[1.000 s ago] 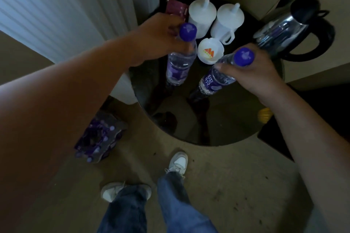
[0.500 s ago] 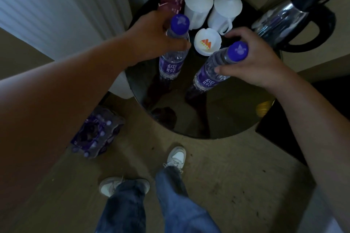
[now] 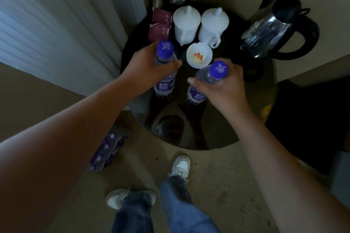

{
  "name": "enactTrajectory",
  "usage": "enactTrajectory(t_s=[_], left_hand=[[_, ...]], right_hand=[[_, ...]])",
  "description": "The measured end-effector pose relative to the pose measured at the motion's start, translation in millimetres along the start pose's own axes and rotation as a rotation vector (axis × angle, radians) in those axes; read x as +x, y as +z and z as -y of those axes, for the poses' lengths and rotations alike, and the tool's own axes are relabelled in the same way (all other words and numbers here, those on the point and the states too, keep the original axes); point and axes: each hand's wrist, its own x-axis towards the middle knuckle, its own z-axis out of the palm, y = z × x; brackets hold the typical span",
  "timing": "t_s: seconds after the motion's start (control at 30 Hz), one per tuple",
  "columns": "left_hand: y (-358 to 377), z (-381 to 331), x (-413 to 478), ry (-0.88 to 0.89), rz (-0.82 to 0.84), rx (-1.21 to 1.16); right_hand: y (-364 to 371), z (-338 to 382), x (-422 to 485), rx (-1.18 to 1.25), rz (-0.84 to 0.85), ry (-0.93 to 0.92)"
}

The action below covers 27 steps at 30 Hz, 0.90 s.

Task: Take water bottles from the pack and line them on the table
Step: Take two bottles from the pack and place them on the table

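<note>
Both hands, left hand [image 3: 149, 64] and right hand [image 3: 223, 85], close around purple-capped bottles [image 3: 164, 73] near their necks, standing them side by side at table [image 3: 208, 138] centre, pack [image 3: 108, 149] floored at eight o'clock.

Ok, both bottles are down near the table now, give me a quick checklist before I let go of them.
1. Left hand grips left bottle: ok.
2. Right hand grips right bottle: ok.
3. Left bottle upright: ok.
4. Right bottle upright: not ok, it tilts, cap toward the kettle.
5. Bottle bases resting on the table: cannot tell.
6. Clear of the white dish and mugs: ok.
7. Pack on the floor holds more bottles: ok.
</note>
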Motion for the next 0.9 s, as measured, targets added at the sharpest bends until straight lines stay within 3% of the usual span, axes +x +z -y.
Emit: enactTrajectory(t_s=[0.1,0.27,0.47,0.7,0.9], left_hand=[[-2.4,-8.1,2.1,-0.020,0.004,0.032],[-6.0,-41.9,3.8,0.037,0.074,0.006],[-30.1,-126.6,40.4,0.176,0.205,-0.169],[-61.1,-223.5,113.9,0.376,0.091,-0.249],[-53.1,-249.2,185.8,0.452,0.055,-0.323]], right_hand=[[0.4,4.1,6.9,0.109,-0.063,0.150],[-31.0,19.1,12.5,0.211,-0.121,0.219],[-102.4,78.5,43.2,0.228,-0.140,0.074],[-167.3,138.7,110.1,0.286,-0.312,-0.025],[-179.0,155.8,180.8,0.254,-0.400,-0.126]])
